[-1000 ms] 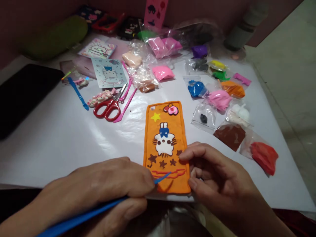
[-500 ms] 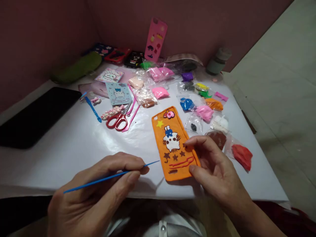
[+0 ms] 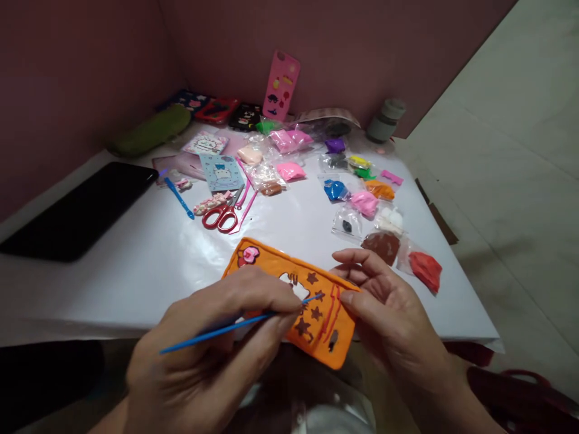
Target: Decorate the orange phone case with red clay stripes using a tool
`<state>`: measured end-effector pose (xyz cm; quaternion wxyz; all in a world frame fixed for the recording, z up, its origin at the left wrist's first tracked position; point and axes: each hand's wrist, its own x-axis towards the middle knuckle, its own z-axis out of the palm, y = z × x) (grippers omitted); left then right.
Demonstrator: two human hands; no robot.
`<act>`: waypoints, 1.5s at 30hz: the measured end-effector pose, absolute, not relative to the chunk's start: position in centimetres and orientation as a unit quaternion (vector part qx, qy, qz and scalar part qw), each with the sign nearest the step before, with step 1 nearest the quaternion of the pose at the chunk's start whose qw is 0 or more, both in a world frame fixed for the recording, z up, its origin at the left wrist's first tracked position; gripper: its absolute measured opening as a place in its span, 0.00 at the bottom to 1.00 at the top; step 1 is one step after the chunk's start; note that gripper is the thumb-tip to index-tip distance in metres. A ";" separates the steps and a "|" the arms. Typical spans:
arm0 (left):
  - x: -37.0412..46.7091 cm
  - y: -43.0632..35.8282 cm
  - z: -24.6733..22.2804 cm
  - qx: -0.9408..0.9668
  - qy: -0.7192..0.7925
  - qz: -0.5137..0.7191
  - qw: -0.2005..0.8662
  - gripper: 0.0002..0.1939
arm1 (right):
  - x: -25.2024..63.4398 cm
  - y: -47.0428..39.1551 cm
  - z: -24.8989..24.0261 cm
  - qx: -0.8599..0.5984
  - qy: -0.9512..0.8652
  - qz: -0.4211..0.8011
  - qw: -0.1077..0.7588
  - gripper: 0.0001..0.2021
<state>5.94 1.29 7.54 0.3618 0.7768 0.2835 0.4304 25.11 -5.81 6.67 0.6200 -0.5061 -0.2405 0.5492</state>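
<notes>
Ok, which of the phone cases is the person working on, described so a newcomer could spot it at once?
Start at the white table and go to its near edge, between the two hands. The orange phone case lies there, overhanging the edge; the right hand grips one end and the left hand puts a thin blue tool to it. Unlike the upright pink case at the wall, it carries brown stars.

The phone case (image 3: 312, 301) lies slantwise across the near edge of the table (image 3: 136, 265), partly overhanging it, between the left hand (image 3: 212, 355) and the right hand (image 3: 389, 313). The modelling tool (image 3: 226, 328) in the left hand reaches onto the case. Behind it, mid-table, lie the scissors (image 3: 219, 217); right of them, bags of clay (image 3: 362, 202) spread toward the right edge. A tablet (image 3: 76, 214) lies at the left edge. Another case (image 3: 280, 87) leans on the wall behind the far edge.
</notes>
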 end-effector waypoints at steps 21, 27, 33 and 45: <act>10.2 1.4 8.1 0.852 0.244 0.359 0.291 0.12 | 26.2 -6.1 5.5 -0.500 -0.239 0.557 0.618 0.11; 10.6 1.4 8.2 0.855 0.251 0.346 0.295 0.12 | 26.3 -6.3 5.2 -0.488 -0.249 0.559 0.623 0.09; 10.7 1.4 7.9 0.854 0.252 0.343 0.299 0.12 | 26.4 -6.2 5.3 -0.481 -0.250 0.564 0.623 0.09; 10.8 1.5 7.9 0.852 0.248 0.334 0.317 0.14 | 26.4 -6.1 5.1 -0.474 -0.248 0.565 0.628 0.08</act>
